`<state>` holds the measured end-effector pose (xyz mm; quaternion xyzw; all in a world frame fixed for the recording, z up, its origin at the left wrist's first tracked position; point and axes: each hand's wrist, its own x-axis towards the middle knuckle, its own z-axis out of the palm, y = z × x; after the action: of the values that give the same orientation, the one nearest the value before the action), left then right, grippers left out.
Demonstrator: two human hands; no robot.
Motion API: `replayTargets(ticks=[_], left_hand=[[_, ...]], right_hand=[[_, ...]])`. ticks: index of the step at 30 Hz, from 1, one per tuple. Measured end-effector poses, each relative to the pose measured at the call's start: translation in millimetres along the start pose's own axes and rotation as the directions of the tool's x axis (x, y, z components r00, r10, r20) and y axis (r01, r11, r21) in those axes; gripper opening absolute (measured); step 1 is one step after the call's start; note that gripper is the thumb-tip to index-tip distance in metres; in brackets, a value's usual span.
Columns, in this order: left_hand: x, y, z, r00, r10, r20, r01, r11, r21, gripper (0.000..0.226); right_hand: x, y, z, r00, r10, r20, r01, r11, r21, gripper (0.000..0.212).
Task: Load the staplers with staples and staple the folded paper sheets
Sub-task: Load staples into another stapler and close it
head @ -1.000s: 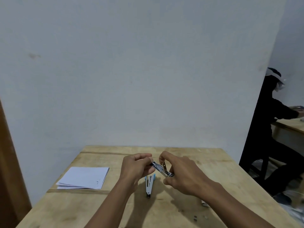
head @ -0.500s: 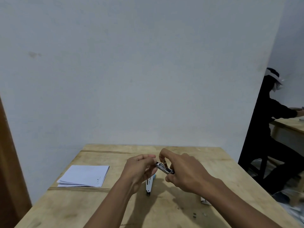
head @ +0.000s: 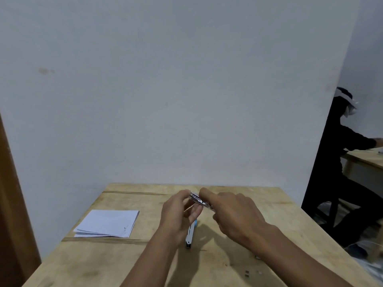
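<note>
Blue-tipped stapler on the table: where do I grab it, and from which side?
Pinch the blue-tipped stapler across its long sides near the dark near end, from above: it lies flat, pointing away, and the left hand hovers over its blue far end.

metal stapler [head: 196, 199]: held mid-air | blue-tipped stapler [head: 190, 235]: lying flat | folded sheets [head: 107, 223]: stacked left

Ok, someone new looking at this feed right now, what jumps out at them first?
The left hand and right hand meet above the wooden table, pinching a small metal stapler between them. Beneath them lies a white stapler with a blue tip, with the folded paper sheets stacked to the left. At the far right, a person in black sits at another table.
</note>
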<state>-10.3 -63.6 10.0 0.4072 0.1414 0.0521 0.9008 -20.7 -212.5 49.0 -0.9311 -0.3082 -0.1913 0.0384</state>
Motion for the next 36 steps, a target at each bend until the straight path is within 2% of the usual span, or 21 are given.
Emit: replayTargets(ticks=[2,4,6,10,13,23,25,27,29,32,34,35,36], left_hand=[[0,-6,7,0.992,-0.124,0.009,0.121,0.945,-0.304,0.016],[2,-15,12,0.979,-0.190,0.076,0.204,0.893,-0.402,0.023],[1,-21,17,0.971,-0.191,0.145,0.236,0.873,-0.426,0.028],[-3,-19,27,0.972,-0.160,0.170,0.224,0.848,-0.481,0.029],[-1,-19,30,0.969,-0.174,0.174,0.240,0.828,-0.506,0.027],[-3,-29,45,0.961,-0.177,0.210,0.268,0.775,-0.572,0.038],[-2,-28,45,0.965,-0.165,0.205,0.253,0.791,-0.556,0.034],[0,-30,44,0.964,-0.188,0.186,0.260,0.799,-0.542,0.031],[0,-35,43,0.957,-0.232,0.173,0.287,0.831,-0.476,0.038],[2,-53,37,0.950,-0.291,0.112,0.310,0.917,-0.251,0.041],[1,-69,34,0.955,-0.289,0.060,0.290,0.957,0.007,0.040],[-3,-81,33,0.964,-0.264,0.037,0.253,0.949,0.188,0.036],[-4,-89,33,0.980,-0.198,0.032,0.168,0.897,0.409,0.032]], right_hand=[[2,-2,1,0.984,-0.117,-0.133,0.092,0.979,-0.182,0.064],[3,-5,4,0.963,-0.226,-0.149,0.162,0.922,-0.352,0.049],[3,-1,11,0.935,-0.284,-0.212,0.174,0.889,-0.424,0.030],[-2,12,7,0.904,-0.281,-0.323,0.114,0.885,-0.451,0.035],[-4,22,2,0.886,-0.287,-0.364,0.095,0.881,-0.464,0.030],[-9,28,-1,0.849,-0.365,-0.382,0.143,0.855,-0.498,0.024],[-9,30,-3,0.854,-0.336,-0.398,0.120,0.870,-0.478,0.022],[-9,36,-6,0.879,-0.235,-0.415,0.048,0.909,-0.414,0.014],[-7,43,-7,0.915,-0.083,-0.395,-0.036,0.958,-0.285,0.020],[-8,46,-8,0.940,0.135,-0.312,-0.152,0.988,-0.030,0.020],[-9,49,-10,0.942,0.220,-0.254,-0.209,0.975,0.071,0.018],[-12,52,-8,0.941,0.243,-0.237,-0.228,0.970,0.089,0.018],[-13,54,-9,0.939,0.255,-0.229,-0.238,0.966,0.101,0.019]])
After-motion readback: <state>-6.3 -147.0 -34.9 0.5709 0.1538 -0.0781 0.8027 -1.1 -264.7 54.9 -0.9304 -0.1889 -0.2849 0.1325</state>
